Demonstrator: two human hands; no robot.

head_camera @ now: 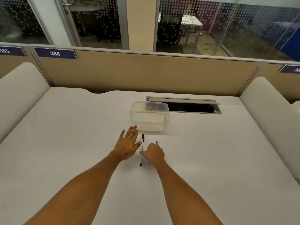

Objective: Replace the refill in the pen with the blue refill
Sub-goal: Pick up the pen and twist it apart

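Observation:
A white pen [141, 148] with a black cap and black tip lies lengthwise on the white desk [65, 143], between my two hands. My left hand [128, 144] lies flat and open just left of the pen, fingers spread, thumb near the barrel. My right hand [153, 153] is curled just right of the pen, thumb touching its lower barrel. A thin dark refill [156, 142] sticks out from under its fingers; whether the fingers pinch it I cannot tell. Its colour is too dark to judge.
A clear plastic container [150, 117] stands just beyond my hands. Behind it an open cable hatch [186, 106] is cut into the desk. Beige partition panels close the far edge, and padded white dividers flank both sides.

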